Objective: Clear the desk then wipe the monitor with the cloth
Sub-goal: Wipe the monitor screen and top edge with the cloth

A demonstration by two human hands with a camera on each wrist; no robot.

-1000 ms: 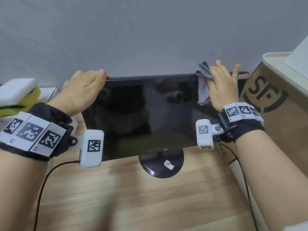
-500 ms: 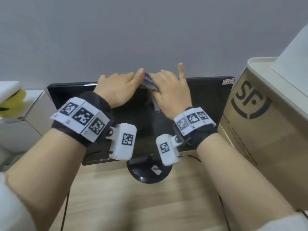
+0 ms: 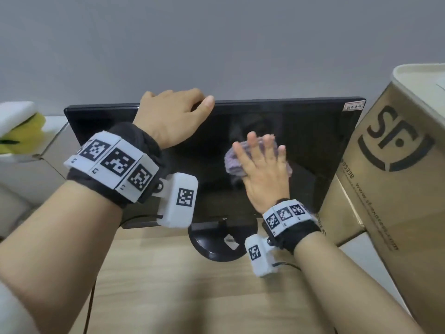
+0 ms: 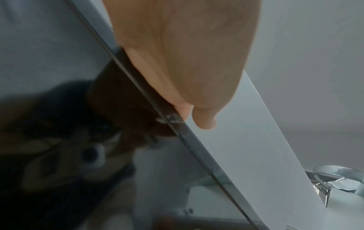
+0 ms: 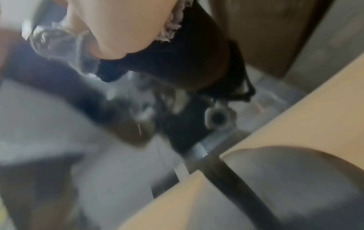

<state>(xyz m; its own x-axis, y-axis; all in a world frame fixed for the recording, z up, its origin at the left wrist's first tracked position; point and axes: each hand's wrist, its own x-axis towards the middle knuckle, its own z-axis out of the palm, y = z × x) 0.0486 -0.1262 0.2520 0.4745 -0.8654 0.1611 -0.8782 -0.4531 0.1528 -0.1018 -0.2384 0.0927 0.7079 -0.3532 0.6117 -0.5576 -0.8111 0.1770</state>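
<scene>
Right wrist view is showing heavy blur. The right hand (image 5: 126,26) is lying flat against the dark monitor (image 5: 49,109), with a frilled edge of the cloth (image 5: 173,29) showing beside the palm. The screen is reflecting the wrist camera. A pale wooden surface (image 5: 295,124) is running beneath, with the monitor's round base (image 5: 295,179) sitting on it.

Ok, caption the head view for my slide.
Left hand steadies the monitor by its top edge while the right hand presses a cloth flat against the screen.
</scene>
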